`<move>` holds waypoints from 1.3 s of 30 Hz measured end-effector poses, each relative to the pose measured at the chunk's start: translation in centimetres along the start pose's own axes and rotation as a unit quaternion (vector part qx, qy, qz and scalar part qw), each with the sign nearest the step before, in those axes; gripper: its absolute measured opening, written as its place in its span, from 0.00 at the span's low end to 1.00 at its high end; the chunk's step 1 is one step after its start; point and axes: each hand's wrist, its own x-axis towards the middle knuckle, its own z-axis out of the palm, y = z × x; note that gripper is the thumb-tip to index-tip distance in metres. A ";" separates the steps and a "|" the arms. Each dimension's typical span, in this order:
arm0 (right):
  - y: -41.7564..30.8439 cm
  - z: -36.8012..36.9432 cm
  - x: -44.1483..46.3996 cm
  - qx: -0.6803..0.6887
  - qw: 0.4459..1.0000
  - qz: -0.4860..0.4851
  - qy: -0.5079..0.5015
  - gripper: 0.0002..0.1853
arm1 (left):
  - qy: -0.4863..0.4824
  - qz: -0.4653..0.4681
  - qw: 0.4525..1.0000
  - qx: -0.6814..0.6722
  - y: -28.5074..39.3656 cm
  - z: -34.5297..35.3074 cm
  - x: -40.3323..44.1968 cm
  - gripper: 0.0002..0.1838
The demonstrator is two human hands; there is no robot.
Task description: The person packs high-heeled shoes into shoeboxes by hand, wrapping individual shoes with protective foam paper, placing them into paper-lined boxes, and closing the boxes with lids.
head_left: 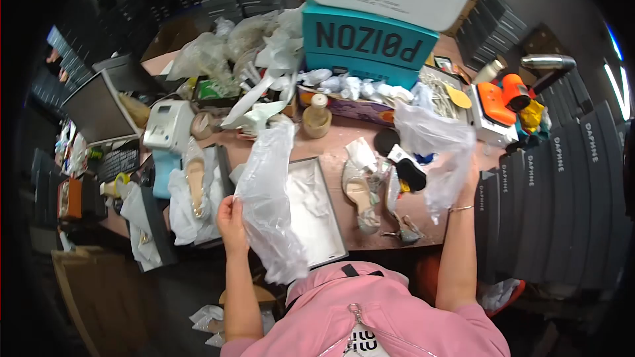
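Note:
My left hand (233,223) is closed on the edge of a crumpled translucent plastic sheet (268,198), which hangs over the left side of an open shoe box (324,221) with white paper inside. My right hand (471,170) is at the right, beside another translucent plastic sheet (440,145); its fingers are largely hidden behind the plastic. Between the hands, a pale sandal (359,198) and a glittery heeled shoe (399,208) lie on the pink table (334,139). A black pad (410,175) lies by the heeled shoe.
A teal box (367,43) stands at the back beside heaped plastic bags (218,59). A small white printer (169,124) and a box holding another shoe (195,182) are left. Grey shoe boxes (559,192) line the right side. An orange tape dispenser (495,102) stands back right.

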 end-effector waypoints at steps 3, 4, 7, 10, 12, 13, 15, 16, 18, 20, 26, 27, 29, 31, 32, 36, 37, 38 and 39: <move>-0.2 2.4 -0.6 -0.170 0.983 0.033 -0.060 0.09 | -0.075 -0.009 0.950 0.304 1.8 2.5 0.5 0.18; -0.7 3.5 -1.4 -0.248 0.960 0.071 -0.104 0.08 | -0.046 0.137 0.907 0.396 4.2 5.4 0.0 0.23; -2.7 8.6 -3.7 -0.360 0.865 0.120 -0.328 0.09 | -0.212 0.299 0.830 0.420 10.3 11.4 -1.0 0.37; -2.8 12.6 -5.4 -0.378 0.752 0.007 -0.540 0.10 | -0.312 0.389 0.742 0.449 12.9 16.7 -0.4 0.29; -3.8 14.1 -5.6 -0.366 0.753 0.015 -0.547 0.11 | -0.616 0.223 0.616 0.437 10.8 17.7 1.6 0.19; -4.3 14.2 -5.5 -0.359 0.755 0.023 -0.547 0.12 | -0.618 0.224 0.615 0.436 10.0 17.6 1.9 0.19; -5.2 13.4 -5.1 -0.395 0.736 0.077 -0.544 0.13 | -0.601 0.097 0.681 0.407 9.0 17.5 2.7 0.12; -5.5 12.6 -5.4 -0.424 0.713 0.135 -0.542 0.14 | -0.611 0.096 0.673 0.406 9.1 17.2 2.9 0.12; -2.2 9.1 -6.8 -0.422 0.713 0.143 -0.541 0.15 | -0.553 0.123 0.739 0.365 9.8 15.9 3.0 0.11; -0.2 6.9 -8.4 -0.438 0.715 0.197 -0.509 0.18 | -0.552 0.116 0.731 0.383 10.8 14.9 3.4 0.10; 1.9 10.6 -13.0 -0.361 0.811 0.066 -0.456 0.48 | -0.582 0.066 0.708 0.393 12.2 12.7 4.2 0.10; 3.4 11.5 -13.6 -0.416 0.829 0.018 -0.373 0.40 | -0.584 0.068 0.706 0.394 12.8 12.7 4.2 0.10; 7.3 11.0 -12.8 -0.431 0.831 0.021 -0.350 0.33 | -0.592 0.049 0.693 0.409 14.2 12.6 4.0 0.10; 8.8 11.2 -12.6 -0.475 0.805 -0.065 -0.350 0.13 | -0.574 0.062 0.700 0.420 14.7 11.7 3.9 0.10; 8.5 11.3 -12.9 -0.473 0.805 -0.066 -0.351 0.13 | -0.555 0.076 0.707 0.431 15.1 11.2 4.1 0.10; 5.8 9.6 -12.0 -0.408 0.857 0.131 -0.285 0.09 | -0.563 0.107 0.678 0.461 15.9 7.9 5.1 0.10; 5.2 8.7 -11.5 -0.431 0.843 0.133 -0.293 0.09 | -0.555 0.138 0.623 0.534 15.3 6.7 5.6 0.10; 5.1 7.8 -11.1 -0.450 0.830 0.089 -0.317 0.08 | -0.542 0.167 0.561 0.603 14.7 5.6 6.1 0.10; 4.8 7.1 -10.9 -0.448 0.830 0.088 -0.321 0.08 | -0.539 0.165 0.563 0.605 14.2 4.5 6.7 0.10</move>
